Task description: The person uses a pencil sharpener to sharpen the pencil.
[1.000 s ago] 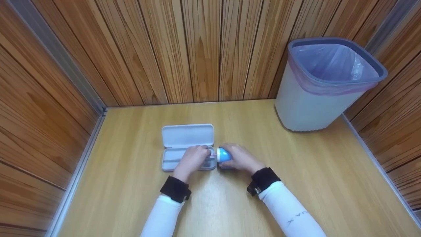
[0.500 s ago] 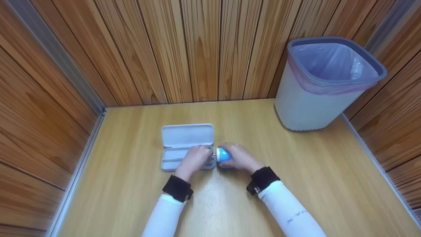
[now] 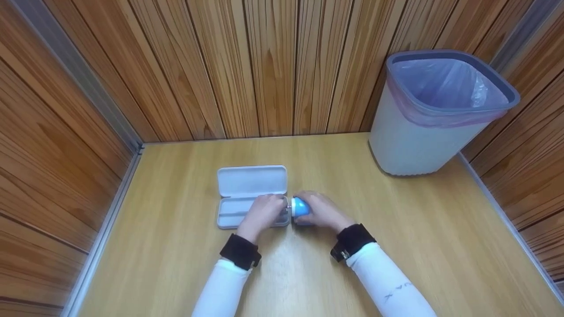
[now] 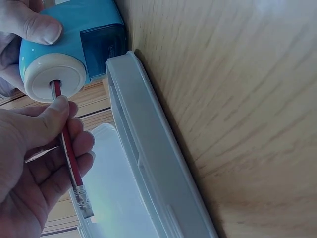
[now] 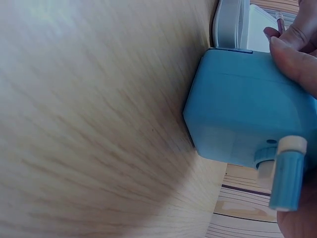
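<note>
My left hand point(image 3: 263, 212) pinches a red pencil point(image 4: 72, 156) between thumb and fingers, its ferrule and eraser end point(image 4: 82, 201) pointing away from the sharpener. The pencil's other end sits inside the hole of a blue desktop pencil sharpener point(image 4: 69, 17) with a round white front. My right hand point(image 3: 324, 211) grips this sharpener from its right side. In the right wrist view, the crank handle point(image 5: 287, 178) sticks out at the sharpener's back, near the palm. Beneath my left hand lies a pale grey pencil case point(image 3: 229, 207) with its lid point(image 3: 252, 181) folded back.
A waste bin point(image 3: 410, 145) lined with a translucent bag stands at the back right of the wooden table point(image 3: 185, 176). Wood-panelled walls point(image 3: 269, 66) enclose the back and both sides. The sharpener stands right against the case's right end.
My left hand has shifted slightly right, closer to the sharpener, and less pencil shows between them. The right hand, sharpener and case keep their places.
</note>
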The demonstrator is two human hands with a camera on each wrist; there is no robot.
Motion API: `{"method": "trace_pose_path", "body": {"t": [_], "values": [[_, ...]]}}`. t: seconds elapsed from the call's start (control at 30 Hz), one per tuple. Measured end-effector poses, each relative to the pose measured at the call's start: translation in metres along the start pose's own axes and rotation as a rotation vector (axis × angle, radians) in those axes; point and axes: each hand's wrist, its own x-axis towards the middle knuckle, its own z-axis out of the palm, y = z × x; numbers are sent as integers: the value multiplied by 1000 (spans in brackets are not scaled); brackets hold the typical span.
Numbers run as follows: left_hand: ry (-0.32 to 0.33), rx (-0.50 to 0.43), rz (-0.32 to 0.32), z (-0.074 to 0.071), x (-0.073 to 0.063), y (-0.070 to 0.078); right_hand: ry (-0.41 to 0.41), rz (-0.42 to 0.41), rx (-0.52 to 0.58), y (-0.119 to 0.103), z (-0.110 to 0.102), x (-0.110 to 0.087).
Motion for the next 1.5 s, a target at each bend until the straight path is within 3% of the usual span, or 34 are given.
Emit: {"method": "trace_pose_path", "body": {"t": [0.37,0.7,0.97,1.07,1.17,1.5], "values": [[-24,41,-22,0,-3,6,24,-4,-21,0,9,-2],[-71,-23,-105,-5,-5,12,98,-36,-60,2,20,-2],[-13,-51,-91,-13,1,31,140,-64,-4,5,23,-3],[-37,-74,-70,-13,5,41,112,-76,49,4,18,-4],[-48,-39,-56,-13,9,47,66,-79,101,2,13,-3],[62,122,-77,1,17,54,-12,-11,234,0,-6,-8]]}}
